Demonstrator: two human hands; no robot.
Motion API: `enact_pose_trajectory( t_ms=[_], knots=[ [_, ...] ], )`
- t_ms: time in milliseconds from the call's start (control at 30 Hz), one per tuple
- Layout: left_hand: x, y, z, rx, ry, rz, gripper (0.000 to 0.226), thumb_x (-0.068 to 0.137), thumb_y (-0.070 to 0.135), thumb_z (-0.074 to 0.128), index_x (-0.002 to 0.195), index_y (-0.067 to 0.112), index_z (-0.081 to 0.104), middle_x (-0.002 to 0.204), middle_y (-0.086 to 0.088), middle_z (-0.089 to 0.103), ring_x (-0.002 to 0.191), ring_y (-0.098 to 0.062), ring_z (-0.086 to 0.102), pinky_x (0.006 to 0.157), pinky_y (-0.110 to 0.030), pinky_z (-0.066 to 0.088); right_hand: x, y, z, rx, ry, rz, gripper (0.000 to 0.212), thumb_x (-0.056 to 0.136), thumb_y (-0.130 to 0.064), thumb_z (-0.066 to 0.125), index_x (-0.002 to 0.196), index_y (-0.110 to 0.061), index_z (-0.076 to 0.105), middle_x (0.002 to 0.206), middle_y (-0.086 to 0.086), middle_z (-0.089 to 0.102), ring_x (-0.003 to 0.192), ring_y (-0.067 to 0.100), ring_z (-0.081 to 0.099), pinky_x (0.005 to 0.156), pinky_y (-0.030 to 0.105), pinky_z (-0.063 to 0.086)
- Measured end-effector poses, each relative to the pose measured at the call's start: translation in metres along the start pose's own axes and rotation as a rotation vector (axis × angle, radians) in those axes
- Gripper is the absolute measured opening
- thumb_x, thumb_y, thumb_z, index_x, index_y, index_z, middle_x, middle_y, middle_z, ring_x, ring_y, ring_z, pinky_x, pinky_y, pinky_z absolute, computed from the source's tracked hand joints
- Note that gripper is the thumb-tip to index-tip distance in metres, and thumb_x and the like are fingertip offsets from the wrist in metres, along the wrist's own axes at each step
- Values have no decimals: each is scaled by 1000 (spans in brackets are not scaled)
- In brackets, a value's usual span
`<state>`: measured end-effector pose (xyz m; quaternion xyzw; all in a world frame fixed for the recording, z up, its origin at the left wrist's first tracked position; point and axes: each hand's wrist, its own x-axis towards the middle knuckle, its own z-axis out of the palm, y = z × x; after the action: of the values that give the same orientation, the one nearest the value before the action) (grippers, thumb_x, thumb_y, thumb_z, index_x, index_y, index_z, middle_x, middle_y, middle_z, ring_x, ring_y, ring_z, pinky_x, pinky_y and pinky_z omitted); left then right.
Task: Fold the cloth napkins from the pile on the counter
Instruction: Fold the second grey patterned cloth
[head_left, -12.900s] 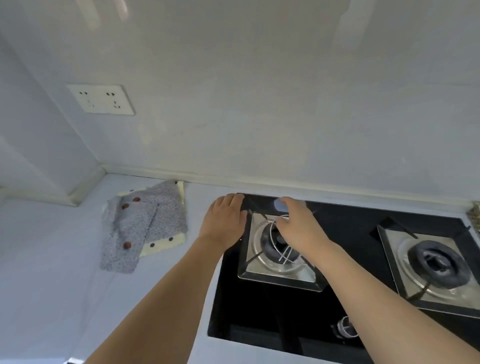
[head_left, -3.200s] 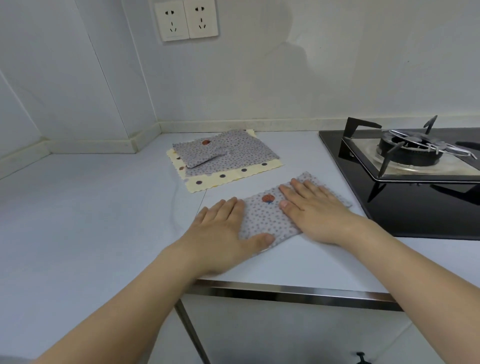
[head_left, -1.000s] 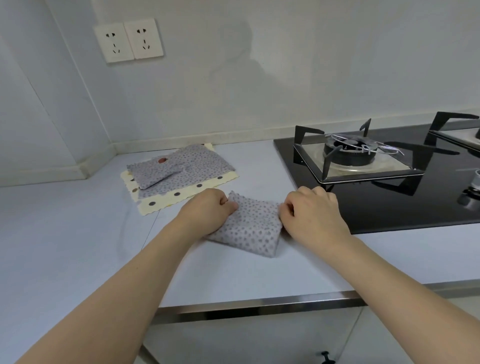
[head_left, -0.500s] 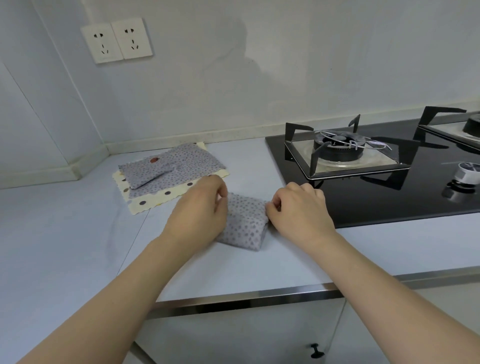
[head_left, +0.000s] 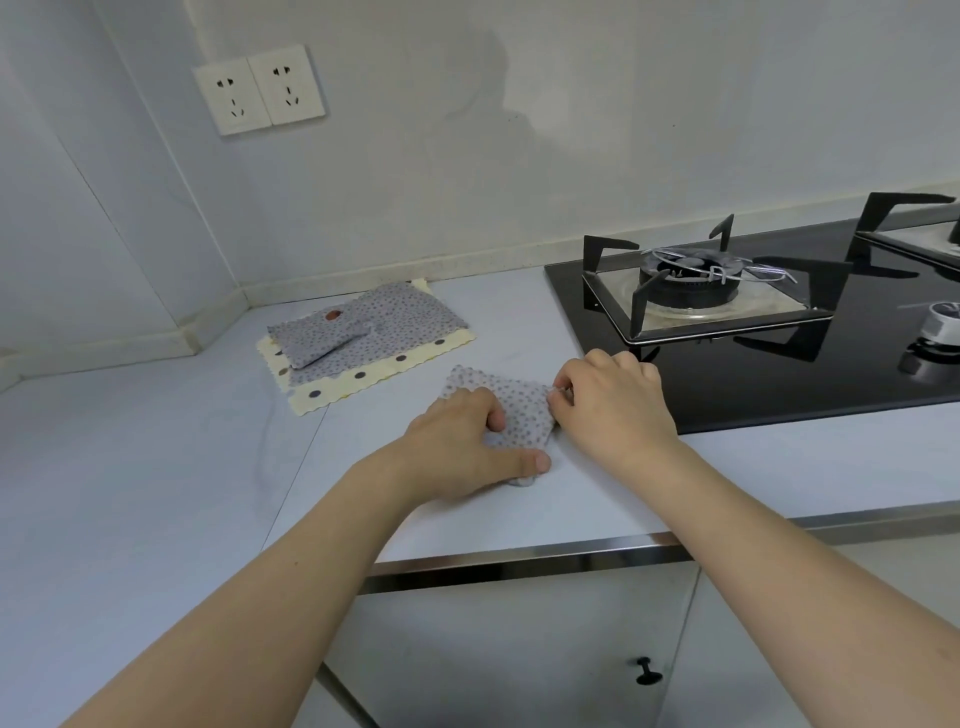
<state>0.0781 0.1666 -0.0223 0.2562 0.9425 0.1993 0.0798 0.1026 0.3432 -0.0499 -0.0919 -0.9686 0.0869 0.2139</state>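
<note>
Spanning the view, your surface (head_left: 156, 467) is pale and carries every item noted below. At its right sits a black gas hob (head_left: 779, 364), with a burner and pan support (head_left: 691, 291) at its near-left corner. On the wall behind, a double socket plate (head_left: 258, 89) is fixed above the corner. At the rear left of the surface lies the pile (head_left: 363, 338): grey dotted napkins stacked on a cream one with a scalloped edge and dark spots. Just left of the hob and well apart from that pile lies a small folded grey dotted napkin (head_left: 519, 410), held at both ends. Your left hand (head_left: 467, 441) covers its left end, thumb pressed along the near edge, fingers curled down onto the cloth. Your right hand (head_left: 613, 400) meets its right end, fingers drawn together and pinching the fabric edge.
</note>
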Motion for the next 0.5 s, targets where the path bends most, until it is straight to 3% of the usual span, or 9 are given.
enact_pose_trajectory(
  t_ms=[167,267,400,500],
  knots=[
    [-2,-2,-5,-49,-63,9,49,74,69,63,101,30,49,95,16,44,95,-13,45,79,-30,39,0,0,0,-11,-1,-6,27,96,-41,41,107,-28,62,111,-3,57,107,25,47,92,40,32],
    [-6,2,0,-89,79,-51,48,75,75,54,96,31,52,99,11,47,100,-16,45,90,-37,41,1,0,1,-7,8,-4,25,94,-39,42,104,-27,62,109,-3,58,105,25,47,91,41,32],
    [-19,20,18,236,358,-58,50,75,73,46,99,28,49,105,8,44,100,-17,40,90,-39,37,2,0,0,42,-3,15,21,90,-37,47,98,-26,63,105,-3,59,104,25,48,92,41,31],
    [-22,24,21,427,429,4,36,81,49,47,104,22,50,108,2,50,100,-23,46,86,-41,40,1,1,-3,80,-28,5,18,83,-40,50,86,-27,63,100,-4,58,101,25,47,90,40,30]
  ],
)
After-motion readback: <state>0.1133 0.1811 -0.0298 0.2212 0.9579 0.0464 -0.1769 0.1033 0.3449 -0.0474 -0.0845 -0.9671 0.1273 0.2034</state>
